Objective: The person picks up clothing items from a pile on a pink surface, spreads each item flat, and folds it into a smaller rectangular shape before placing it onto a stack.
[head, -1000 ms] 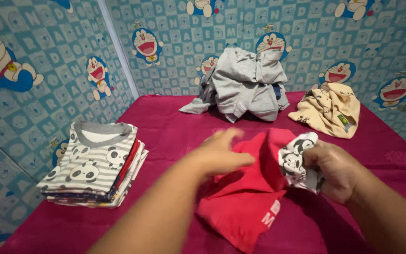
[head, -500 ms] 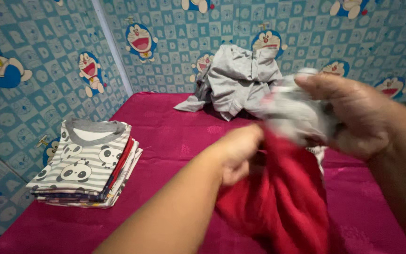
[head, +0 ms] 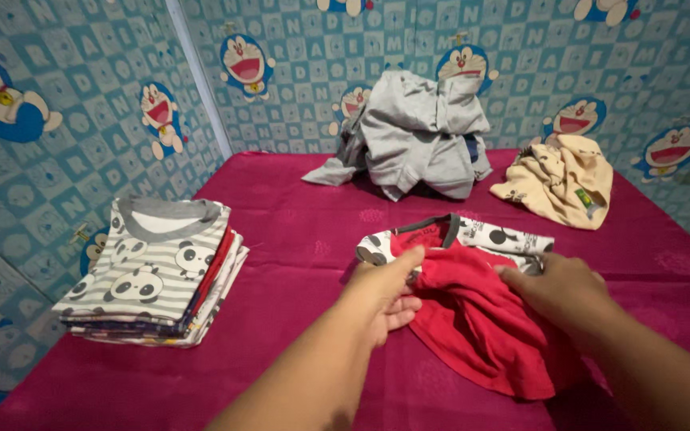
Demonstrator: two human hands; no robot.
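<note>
A small red shirt (head: 473,319) with white cartoon-print shoulders and a grey collar lies on the magenta bedsheet (head: 297,231), collar away from me. My left hand (head: 385,291) pinches the shirt's left edge near the shoulder. My right hand (head: 557,291) rests on the right side of the red cloth, fingers curled into the fabric. Both forearms reach in from the bottom of the view.
A neat stack of folded clothes (head: 157,271) topped by a grey striped panda shirt sits at the left. A heap of grey garments (head: 417,136) lies at the back against the blue cartoon wallpaper. A crumpled cream garment (head: 557,187) lies at the back right.
The red shirt was lifted and shaken in the air half a second ago. Now it lies spread on the sheet with both hands lowered onto it.
</note>
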